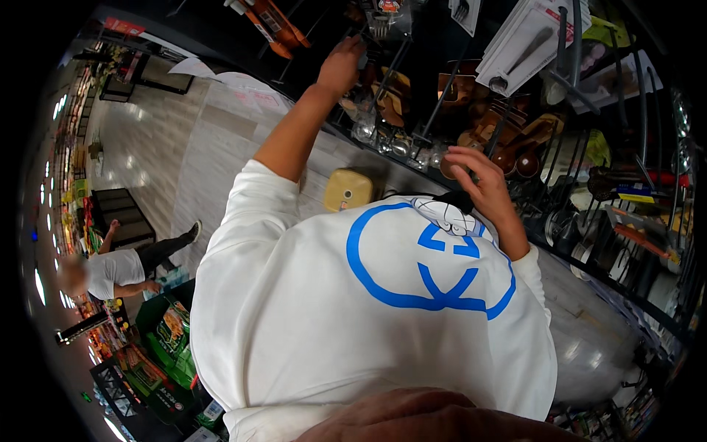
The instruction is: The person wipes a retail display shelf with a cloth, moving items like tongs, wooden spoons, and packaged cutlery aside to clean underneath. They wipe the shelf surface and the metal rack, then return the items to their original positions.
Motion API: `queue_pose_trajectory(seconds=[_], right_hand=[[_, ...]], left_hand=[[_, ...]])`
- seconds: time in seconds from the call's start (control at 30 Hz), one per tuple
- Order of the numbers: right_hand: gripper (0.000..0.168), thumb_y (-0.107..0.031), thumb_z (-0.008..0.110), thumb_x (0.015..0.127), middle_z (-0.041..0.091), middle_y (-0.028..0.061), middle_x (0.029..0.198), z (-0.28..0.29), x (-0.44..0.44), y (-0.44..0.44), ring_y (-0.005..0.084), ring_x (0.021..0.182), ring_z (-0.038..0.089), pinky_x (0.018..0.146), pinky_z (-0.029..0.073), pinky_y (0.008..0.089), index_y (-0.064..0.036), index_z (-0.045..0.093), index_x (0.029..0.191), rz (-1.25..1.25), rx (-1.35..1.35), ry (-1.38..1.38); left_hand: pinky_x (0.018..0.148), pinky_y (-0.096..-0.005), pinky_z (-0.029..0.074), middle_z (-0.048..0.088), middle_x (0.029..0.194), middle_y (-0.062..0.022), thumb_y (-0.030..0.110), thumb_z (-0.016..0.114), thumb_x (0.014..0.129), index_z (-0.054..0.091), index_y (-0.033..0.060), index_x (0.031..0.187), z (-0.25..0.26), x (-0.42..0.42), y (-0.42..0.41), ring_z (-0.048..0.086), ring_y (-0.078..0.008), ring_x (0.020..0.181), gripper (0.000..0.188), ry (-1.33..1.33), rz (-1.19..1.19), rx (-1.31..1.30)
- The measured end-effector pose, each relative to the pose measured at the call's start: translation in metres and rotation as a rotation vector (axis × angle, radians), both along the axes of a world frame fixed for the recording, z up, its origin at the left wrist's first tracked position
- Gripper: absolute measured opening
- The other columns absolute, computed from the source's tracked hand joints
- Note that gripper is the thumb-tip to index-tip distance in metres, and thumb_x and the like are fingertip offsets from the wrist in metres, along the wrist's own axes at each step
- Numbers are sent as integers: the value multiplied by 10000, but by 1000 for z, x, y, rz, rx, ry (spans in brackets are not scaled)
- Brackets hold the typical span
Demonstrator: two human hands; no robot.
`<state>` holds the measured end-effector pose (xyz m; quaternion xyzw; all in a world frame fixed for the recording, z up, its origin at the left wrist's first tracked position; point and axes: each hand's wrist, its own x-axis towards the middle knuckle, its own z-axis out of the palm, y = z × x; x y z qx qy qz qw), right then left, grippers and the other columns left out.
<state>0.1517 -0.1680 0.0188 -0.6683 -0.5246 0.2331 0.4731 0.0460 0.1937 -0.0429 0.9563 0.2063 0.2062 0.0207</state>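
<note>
My left hand (341, 65) is stretched out to the display rack, at the top middle of the view. Its fingers are bent around a spot between the hooks, beside a small greyish piece (362, 54); whether they grip it is unclear. Lower and to the right, my right hand (483, 182) is raised with fingers apart and nothing in it. It hovers close to wooden ladles or spoons (527, 164) hanging from the rack. Metal utensils (400, 146), which look like spoons or ladles, hang between the two hands. Packaged forks (381, 25) hang just above my left hand.
Metal hooks (442, 99) jut from the rack. Carded spoons (525, 47) hang at upper right. A yellow stool (348, 189) stands on the floor below the rack. To the left, a person (119, 271) is near a green bin of packaged goods (171, 342).
</note>
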Motion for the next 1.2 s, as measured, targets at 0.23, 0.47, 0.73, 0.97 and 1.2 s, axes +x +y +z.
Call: queue_pose_trajectory(seconds=[0.23,0.47,0.73,0.97,1.2], right_hand=[[182,-57,597,842,630,100,1068,-2,-1,-5,251,977,615,817,494,326,-54,644,1018,-61,7,-57],[184,-32,585,844,636,100,1051,6,-10,-10,251,973,616,818,495,321,-50,645,1017,-184,-12,-53],[178,-34,590,843,641,102,1017,3,-12,-16,249,930,629,789,496,309,-38,638,1014,-181,-11,-55],[173,-40,590,843,638,104,1024,0,-8,-18,247,950,621,800,488,313,-40,637,1010,-90,-4,-28],[173,-59,581,852,636,111,1028,-5,-6,-15,258,954,619,802,486,323,-39,639,1013,31,2,-16]], left_hand=[[875,-457,465,566,1144,-180,71,576,775,552,71,1152,-10,69,64,552,-379,1021,377,147,101,-89],[894,-437,456,581,1129,-172,95,585,780,564,98,1162,-26,133,120,554,-372,1028,382,417,151,-101],[893,-414,450,599,1097,-180,59,551,767,577,64,1129,-11,132,131,560,-373,1024,364,377,90,-170],[891,-395,445,615,1069,-187,28,521,755,588,35,1101,15,78,108,565,-374,1021,352,221,-156,-365],[877,-372,484,650,1018,-147,25,511,806,589,8,1103,0,15,84,606,-331,989,308,-42,-585,-280]])
